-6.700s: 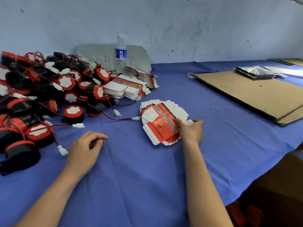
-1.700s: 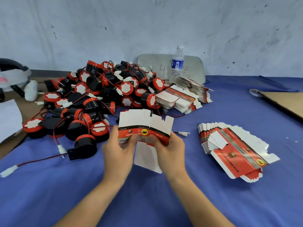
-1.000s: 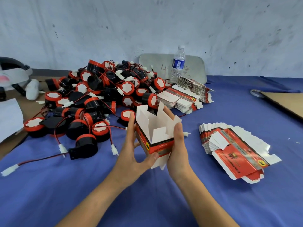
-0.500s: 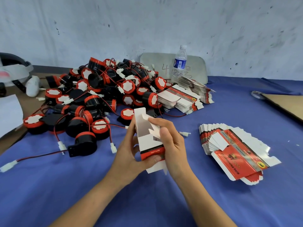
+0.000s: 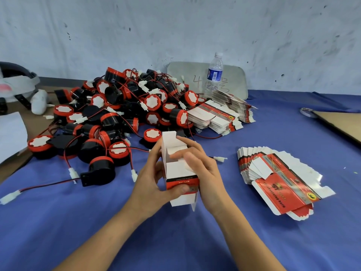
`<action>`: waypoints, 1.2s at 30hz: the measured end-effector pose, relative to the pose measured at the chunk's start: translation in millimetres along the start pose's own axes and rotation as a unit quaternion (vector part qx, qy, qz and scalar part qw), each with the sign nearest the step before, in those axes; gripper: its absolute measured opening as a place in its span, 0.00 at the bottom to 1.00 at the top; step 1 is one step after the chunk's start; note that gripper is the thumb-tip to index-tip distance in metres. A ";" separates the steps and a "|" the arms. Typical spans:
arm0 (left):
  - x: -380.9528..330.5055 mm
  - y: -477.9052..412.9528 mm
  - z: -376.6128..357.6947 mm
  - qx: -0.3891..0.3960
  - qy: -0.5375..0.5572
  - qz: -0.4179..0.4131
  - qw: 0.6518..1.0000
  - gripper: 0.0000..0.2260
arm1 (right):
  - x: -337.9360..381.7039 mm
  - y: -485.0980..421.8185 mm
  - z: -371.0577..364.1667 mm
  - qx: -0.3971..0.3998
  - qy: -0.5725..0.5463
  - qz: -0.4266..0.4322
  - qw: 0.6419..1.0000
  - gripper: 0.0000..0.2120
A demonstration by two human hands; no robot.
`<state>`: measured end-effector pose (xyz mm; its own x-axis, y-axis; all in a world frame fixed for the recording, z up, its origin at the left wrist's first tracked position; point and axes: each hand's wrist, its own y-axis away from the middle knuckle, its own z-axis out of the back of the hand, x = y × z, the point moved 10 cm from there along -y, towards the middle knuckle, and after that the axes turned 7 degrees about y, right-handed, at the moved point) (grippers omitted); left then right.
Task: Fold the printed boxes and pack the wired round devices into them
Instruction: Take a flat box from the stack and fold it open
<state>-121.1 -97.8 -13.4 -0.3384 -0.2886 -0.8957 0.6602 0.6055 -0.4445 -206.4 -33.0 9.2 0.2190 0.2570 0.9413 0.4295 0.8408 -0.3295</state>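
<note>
Less than two seconds back the printed box (image 5: 176, 173) was a flat blank held up between both hands. It has since been opened into a tube, and now it stands squared and upright above the blue worktop (image 5: 273, 241), in front of the person. Half a second ago the right fingers were only reaching its top edge. Now they lie curled across the open top, bearing down on a small white side flap, while the tall flap on the far side still stands up.

The left hand (image 5: 150, 180) grips the box from its left side: the thumb presses on the red printed band of the near face, and the other fingers wrap round behind. The right hand (image 5: 205, 173) closes on the box from the right, its palm along that wall and its fingers over the top. So the box sits clamped between the two hands. Its lower flaps hang loose under the left thumb.

The pile of wired round devices (image 5: 121, 118) — black bodies, red rims, white discs — lies beyond the left hand. None of them is touched, and the nearest device is just past the box. The fanned stack of flat boxes (image 5: 277, 180) rests well to the right of the right hand, as before. A second stack of blanks (image 5: 216, 118) lies beside the pile, near a water bottle (image 5: 214, 75).
</note>
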 end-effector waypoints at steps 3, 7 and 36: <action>-1.6 -0.3 -0.8 0.003 -0.009 -0.008 1.000 0.39 | 6.7 1.3 2.1 -0.023 0.054 0.041 0.997 0.14; 1.9 1.5 -3.9 0.015 -0.005 -0.005 1.000 0.39 | 12.0 1.8 5.5 -0.036 0.064 0.074 0.995 0.15; -37.0 4.8 5.2 -0.012 -0.014 -0.128 0.992 0.24 | 20.1 0.5 -5.2 0.002 0.091 0.093 0.991 0.12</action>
<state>-101.9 -88.1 17.5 -0.4732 -0.4556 -0.7540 0.5390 0.5273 -0.6568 -197.2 -29.9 27.6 0.4485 0.3191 0.8349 0.3632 0.7885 -0.4964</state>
